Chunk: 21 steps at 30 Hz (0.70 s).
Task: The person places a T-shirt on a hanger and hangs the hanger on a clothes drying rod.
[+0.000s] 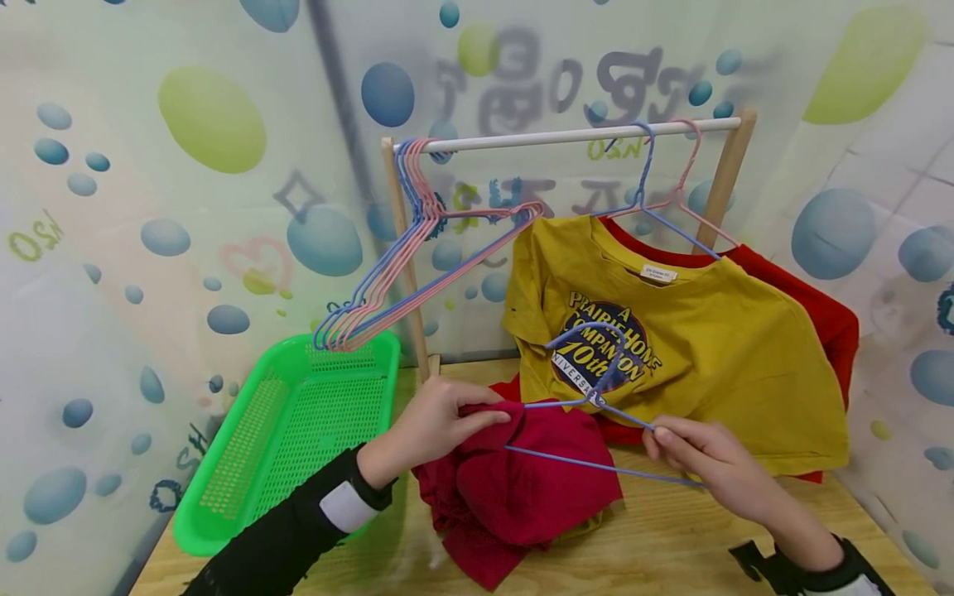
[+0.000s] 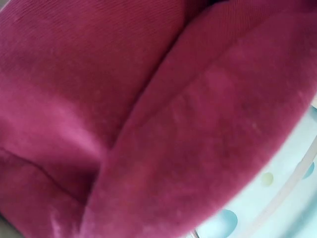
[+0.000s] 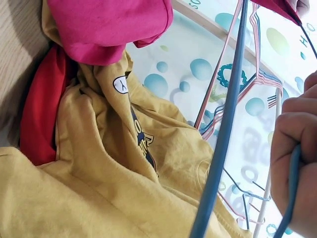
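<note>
A blue hanger (image 1: 595, 399) is held out in front of the hanging shirts, its hook pointing up. My right hand (image 1: 704, 454) grips its right shoulder; in the right wrist view, curled fingers (image 3: 297, 148) wrap round the blue wire. With thumb and fingers, my left hand (image 1: 447, 424) pinches the edge of a crimson garment (image 1: 514, 480). The hanger's left end runs into that cloth, and its tip is hidden there. Bunched crimson fabric (image 2: 148, 124) fills most of the left wrist view, where the hand cannot be made out. Below, the garment hangs down at the tabletop.
A rack with a white rail (image 1: 537, 139) carries several blue and pink hangers (image 1: 417, 223) at its left. On its right hang a yellow printed T-shirt (image 1: 715, 348) and a red garment (image 1: 835, 323) behind it. A green basket (image 1: 197, 505) stands left on the wooden table (image 1: 641, 546).
</note>
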Each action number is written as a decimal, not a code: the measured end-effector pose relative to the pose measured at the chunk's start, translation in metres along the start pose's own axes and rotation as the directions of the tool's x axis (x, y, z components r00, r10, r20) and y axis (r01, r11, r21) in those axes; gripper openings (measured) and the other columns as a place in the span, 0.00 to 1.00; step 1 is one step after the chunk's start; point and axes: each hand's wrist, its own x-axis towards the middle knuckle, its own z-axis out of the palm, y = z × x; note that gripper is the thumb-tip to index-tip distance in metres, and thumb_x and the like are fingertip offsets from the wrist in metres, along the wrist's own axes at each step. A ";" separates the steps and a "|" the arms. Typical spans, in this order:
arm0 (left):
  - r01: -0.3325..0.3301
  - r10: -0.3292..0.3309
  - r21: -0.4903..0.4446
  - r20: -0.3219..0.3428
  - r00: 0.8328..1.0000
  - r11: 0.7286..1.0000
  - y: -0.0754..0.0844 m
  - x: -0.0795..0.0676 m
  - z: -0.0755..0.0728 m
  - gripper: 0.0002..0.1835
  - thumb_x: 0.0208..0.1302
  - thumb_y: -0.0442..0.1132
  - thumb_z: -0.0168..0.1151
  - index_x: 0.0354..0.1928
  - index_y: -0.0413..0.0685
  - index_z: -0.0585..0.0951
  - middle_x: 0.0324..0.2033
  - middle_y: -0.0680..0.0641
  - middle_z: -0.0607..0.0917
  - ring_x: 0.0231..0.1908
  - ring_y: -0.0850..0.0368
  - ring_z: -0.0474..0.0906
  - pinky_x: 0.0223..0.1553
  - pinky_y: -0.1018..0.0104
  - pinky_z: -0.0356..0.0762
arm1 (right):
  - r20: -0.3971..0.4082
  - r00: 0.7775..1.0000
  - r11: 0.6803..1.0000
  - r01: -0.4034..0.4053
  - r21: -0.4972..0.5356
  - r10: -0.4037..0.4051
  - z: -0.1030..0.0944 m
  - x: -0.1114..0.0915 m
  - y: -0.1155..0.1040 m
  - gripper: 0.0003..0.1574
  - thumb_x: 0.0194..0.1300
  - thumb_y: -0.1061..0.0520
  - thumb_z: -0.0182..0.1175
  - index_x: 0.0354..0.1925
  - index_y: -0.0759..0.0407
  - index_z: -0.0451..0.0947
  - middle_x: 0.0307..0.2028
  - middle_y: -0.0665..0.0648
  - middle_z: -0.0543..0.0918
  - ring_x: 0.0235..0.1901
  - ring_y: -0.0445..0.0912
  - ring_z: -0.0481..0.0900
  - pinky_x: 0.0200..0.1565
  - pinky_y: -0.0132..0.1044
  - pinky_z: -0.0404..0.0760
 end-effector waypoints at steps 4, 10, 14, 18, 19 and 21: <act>-0.006 0.006 -0.007 -0.003 1.000 1.000 0.000 0.000 0.001 0.10 0.64 0.45 0.63 0.38 0.49 0.88 0.27 0.58 0.84 0.18 0.73 0.62 0.22 0.77 0.60 | -0.012 1.000 1.000 -0.006 -0.022 0.006 0.002 0.002 -0.002 0.23 0.72 0.75 0.39 0.34 0.52 0.73 0.18 0.49 0.60 0.15 0.40 0.58 0.18 0.36 0.60; -0.004 0.004 -0.015 0.000 1.000 1.000 0.002 0.002 0.003 0.10 0.65 0.45 0.62 0.38 0.49 0.88 0.27 0.57 0.85 0.19 0.73 0.62 0.23 0.77 0.61 | -0.013 1.000 1.000 -0.010 -0.025 0.010 0.007 0.003 -0.001 0.22 0.72 0.74 0.39 0.35 0.52 0.72 0.17 0.48 0.57 0.15 0.38 0.55 0.17 0.36 0.59; 0.005 -0.005 -0.030 0.005 1.000 1.000 0.003 0.003 0.004 0.10 0.65 0.45 0.62 0.38 0.50 0.88 0.26 0.59 0.84 0.18 0.73 0.62 0.22 0.77 0.60 | -0.019 1.000 0.999 -0.004 -0.033 0.004 0.010 0.004 0.000 0.22 0.72 0.74 0.40 0.35 0.51 0.72 0.17 0.48 0.57 0.15 0.38 0.54 0.18 0.35 0.58; -0.006 0.007 -0.048 0.012 1.000 0.999 0.003 0.005 0.007 0.09 0.65 0.45 0.62 0.36 0.50 0.87 0.24 0.58 0.82 0.19 0.73 0.62 0.23 0.77 0.60 | -0.017 1.000 0.998 0.013 -0.060 -0.014 0.013 0.005 0.000 0.23 0.71 0.74 0.40 0.35 0.50 0.73 0.17 0.47 0.57 0.16 0.36 0.54 0.18 0.34 0.59; -0.013 0.014 -0.049 0.012 1.000 0.999 0.004 0.005 0.007 0.09 0.65 0.44 0.62 0.36 0.50 0.87 0.24 0.58 0.82 0.19 0.72 0.62 0.23 0.78 0.61 | -0.014 1.000 0.998 0.016 -0.065 -0.017 0.014 0.006 0.000 0.23 0.71 0.74 0.40 0.35 0.49 0.73 0.17 0.47 0.57 0.16 0.36 0.54 0.18 0.34 0.59; -0.021 0.022 -0.054 0.017 1.000 0.998 0.004 0.006 0.009 0.08 0.65 0.44 0.62 0.34 0.50 0.87 0.22 0.58 0.80 0.19 0.72 0.61 0.23 0.78 0.61 | -0.006 1.000 0.997 0.019 -0.070 -0.020 0.015 0.007 -0.001 0.23 0.72 0.74 0.40 0.35 0.49 0.73 0.17 0.47 0.56 0.16 0.35 0.54 0.18 0.33 0.59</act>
